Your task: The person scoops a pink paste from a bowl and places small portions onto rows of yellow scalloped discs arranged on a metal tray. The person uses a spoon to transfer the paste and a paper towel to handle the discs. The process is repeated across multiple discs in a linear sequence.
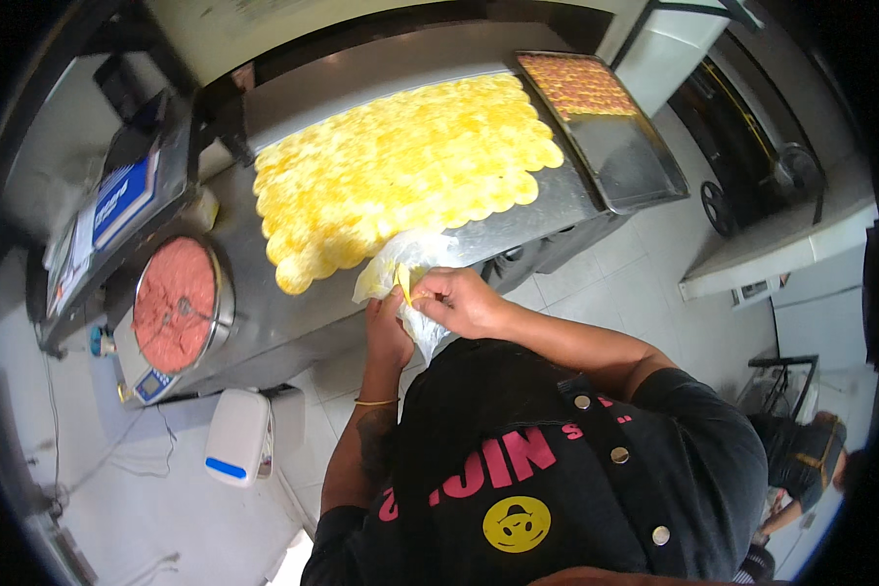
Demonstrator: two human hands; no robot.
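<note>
Close to my body, at the front edge of the metal table, both my hands are closed on a crinkled clear plastic bag [425, 251]. My left hand [391, 337] grips its left side, and my right hand [464, 303] pinches from the right with thumb and fingers. Between my fingertips stands a thin, folded yellow piece [403, 281]; I cannot tell whether it is inside the bag. Part of the bag hangs below my hands. Just beyond lies a broad sheet of overlapping yellow rounds [400, 161], with scalloped edges.
Left on the table, a steel bowl [227, 303] of pink paste with a utensil in it stands by a digital scale [151, 384]. A metal tray [630, 166] with browned rows sits at the far right. A white bin [236, 435] stands below; another person [801, 459] is at lower right.
</note>
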